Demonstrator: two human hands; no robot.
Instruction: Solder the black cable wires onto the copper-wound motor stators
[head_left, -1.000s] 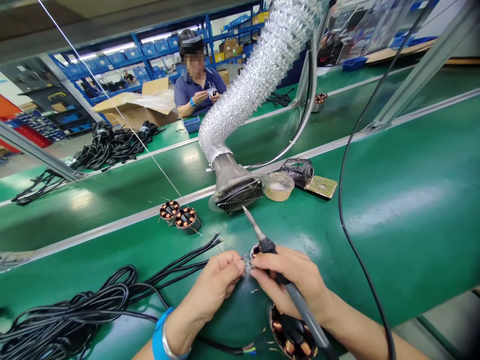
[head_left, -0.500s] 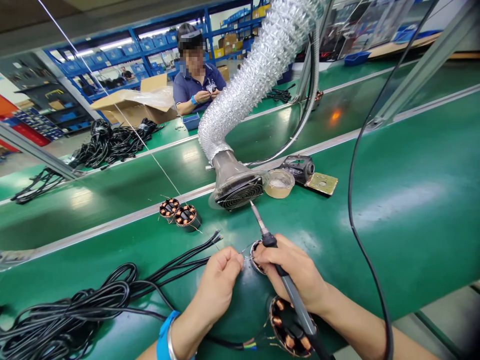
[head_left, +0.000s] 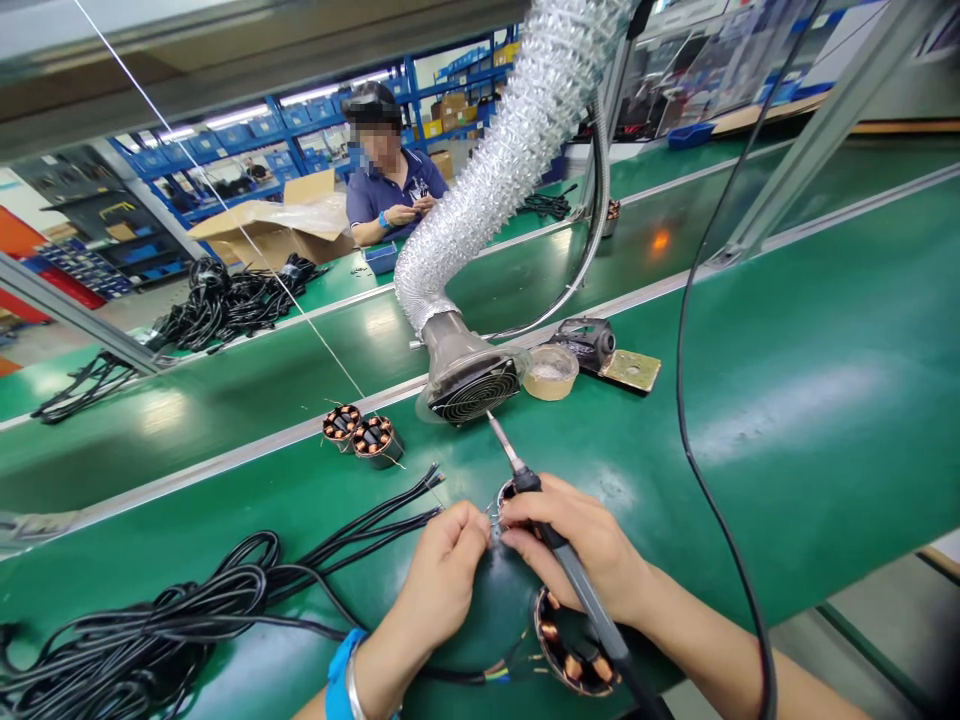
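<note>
My right hand [head_left: 581, 545] is wrapped round a soldering iron [head_left: 581, 590], whose metal tip points away from me, just in front of the fume extractor's fan grille [head_left: 478, 392]. Behind its fingertips sits a copper-wound motor stator [head_left: 505, 493], mostly hidden; whether the fingers also grip its wires I cannot tell. My left hand [head_left: 446, 565] is closed in a pinch at the thin wire ends [head_left: 493, 514] beside that stator. Below my right hand, a larger copper-wound stator [head_left: 551, 640] lies partly behind the iron's handle. A black cable with coloured cores [head_left: 496, 676] ends next to it.
Black cables [head_left: 187, 620] are heaped at the left. Two more stators [head_left: 377, 441] stand near the rail. A round tub [head_left: 550, 372] and a soldering iron stand [head_left: 589, 343] are beyond my hands. The iron's cord [head_left: 682, 400] hangs at right. Across the bench sits a co-worker [head_left: 394, 190].
My right fingertips have come closer to my left fingertips, and the right thumb has moved off the stator's edge. The view has shifted slightly. The co-worker's head has turned.
</note>
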